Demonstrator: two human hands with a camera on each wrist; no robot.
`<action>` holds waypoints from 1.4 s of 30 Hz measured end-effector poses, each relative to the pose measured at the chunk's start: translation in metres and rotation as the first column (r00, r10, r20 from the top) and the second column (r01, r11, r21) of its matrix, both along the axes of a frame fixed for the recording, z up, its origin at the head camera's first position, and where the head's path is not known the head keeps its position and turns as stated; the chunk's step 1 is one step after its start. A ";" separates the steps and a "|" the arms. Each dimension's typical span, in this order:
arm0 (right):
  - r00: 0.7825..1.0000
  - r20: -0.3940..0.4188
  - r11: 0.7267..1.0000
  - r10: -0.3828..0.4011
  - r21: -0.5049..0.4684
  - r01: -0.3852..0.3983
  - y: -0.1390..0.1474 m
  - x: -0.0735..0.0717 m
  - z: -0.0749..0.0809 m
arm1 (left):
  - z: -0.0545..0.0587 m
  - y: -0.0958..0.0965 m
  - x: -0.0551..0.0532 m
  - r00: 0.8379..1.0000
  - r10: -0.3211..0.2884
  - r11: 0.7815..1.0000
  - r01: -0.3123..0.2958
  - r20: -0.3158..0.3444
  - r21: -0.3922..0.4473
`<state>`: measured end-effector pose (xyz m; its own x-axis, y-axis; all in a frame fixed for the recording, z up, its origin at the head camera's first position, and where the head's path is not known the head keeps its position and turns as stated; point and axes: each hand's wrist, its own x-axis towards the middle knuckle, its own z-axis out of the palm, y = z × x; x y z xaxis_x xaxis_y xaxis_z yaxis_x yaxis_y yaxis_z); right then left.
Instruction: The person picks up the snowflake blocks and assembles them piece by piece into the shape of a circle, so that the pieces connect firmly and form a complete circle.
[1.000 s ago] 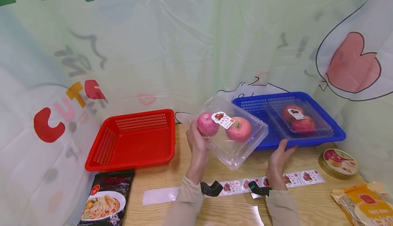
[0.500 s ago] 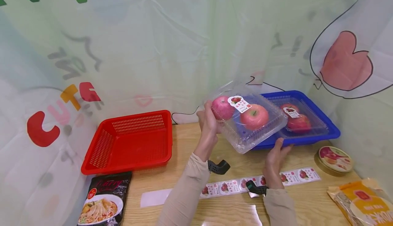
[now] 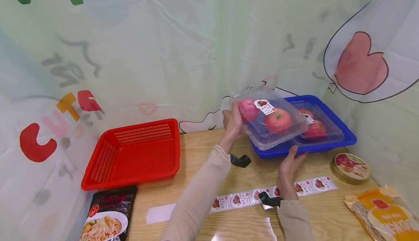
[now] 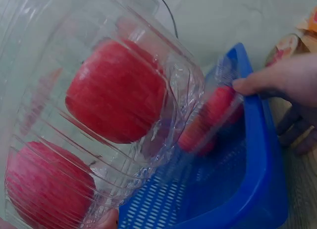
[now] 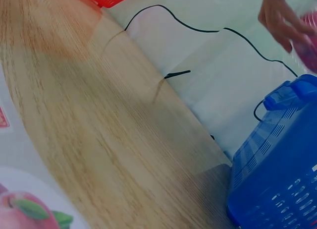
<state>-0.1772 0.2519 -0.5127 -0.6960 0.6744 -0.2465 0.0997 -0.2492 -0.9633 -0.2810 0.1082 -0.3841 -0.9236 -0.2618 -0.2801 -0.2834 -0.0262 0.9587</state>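
My left hand [image 3: 233, 121] grips the left edge of a clear plastic clamshell box [image 3: 262, 141] with two apples and a fruit label on its lid. Tilted, the box hangs over the left part of the blue basket [image 3: 345, 139]. A second clear apple box [image 3: 334, 133] with a label lies in the basket's right part. On the basket's front rim, my right hand [image 3: 289, 166] pinches the edge, thumb on top and fingers below, as the left wrist view shows. The fingers under the held box are mostly hidden in the head view.
A red basket [image 3: 178, 153] stands at the left, above a black noodle packet [image 3: 108, 212]. A strip of apple stickers [image 3: 240, 199] lies across the table under my right wrist. A round tin [image 3: 351, 166] and an orange food packet [image 3: 381, 212] are at the right.
My left hand has carried the held apple box rightward, from between the baskets to over the blue basket. The right hand has stayed on the basket rim.
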 end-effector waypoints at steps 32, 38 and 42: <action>0.999 -0.018 0.998 -0.026 0.055 0.027 -0.003 0.003 0.000 | -0.028 0.041 -0.035 0.997 -0.073 0.884 0.068 0.008 -0.462; 0.999 -0.039 0.998 -0.028 0.062 0.030 -0.003 0.003 0.000 | -0.026 0.038 -0.038 0.992 -0.120 0.830 0.074 -0.047 -0.553; 0.999 -0.034 0.997 -0.031 0.070 0.033 -0.003 0.003 0.000 | -0.026 0.037 -0.041 0.986 -0.149 0.810 0.078 -0.075 -0.581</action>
